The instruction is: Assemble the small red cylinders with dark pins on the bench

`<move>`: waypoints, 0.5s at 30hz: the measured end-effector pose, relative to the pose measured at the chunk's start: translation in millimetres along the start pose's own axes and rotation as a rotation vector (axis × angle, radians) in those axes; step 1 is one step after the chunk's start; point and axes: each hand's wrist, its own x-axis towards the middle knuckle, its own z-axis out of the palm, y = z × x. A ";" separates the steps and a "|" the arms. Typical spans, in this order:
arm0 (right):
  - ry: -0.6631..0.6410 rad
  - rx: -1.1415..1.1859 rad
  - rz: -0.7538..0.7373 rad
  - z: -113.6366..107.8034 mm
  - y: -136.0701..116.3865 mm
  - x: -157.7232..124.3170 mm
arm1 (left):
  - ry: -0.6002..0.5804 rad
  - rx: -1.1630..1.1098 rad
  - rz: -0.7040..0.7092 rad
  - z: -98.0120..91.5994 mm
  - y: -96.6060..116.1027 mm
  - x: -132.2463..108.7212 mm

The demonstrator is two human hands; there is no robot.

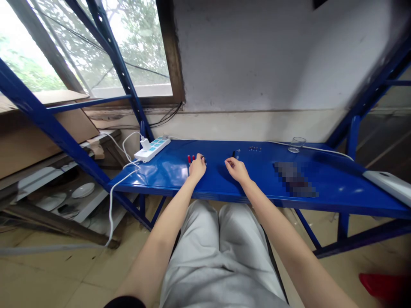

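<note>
My left hand [197,167] rests low over the blue tabletop [154,173] with its fingers bent together. A small dark piece shows at its fingertips, too small to name. Just left of these fingers are small red cylinders [189,159], partly covered by the hand. My right hand [237,168] is closed in a pinch, a short way to the right; what lies between its fingertips is hidden. Right behind it are a small black piece [233,154] and a small clear piece [238,152].
A white power strip [153,148] with a plugged-in cord stands at the left end. Several tiny pieces [255,149] lie in a row near the back. A clear glass [296,144], a blurred-out dark object [293,179] and a white device [390,186] occupy the right side.
</note>
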 end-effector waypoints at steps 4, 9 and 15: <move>-0.015 0.013 0.010 -1.1 -3.0 -0.4 | 0.025 -0.270 0.069 6.9 5.3 -2.6; -0.075 0.095 0.038 -1.2 -7.0 0.2 | -0.125 -0.806 0.075 18.1 29.4 -10.4; -0.106 0.112 0.025 -0.7 -5.8 0.2 | -0.162 -1.057 -0.022 23.7 47.3 -16.4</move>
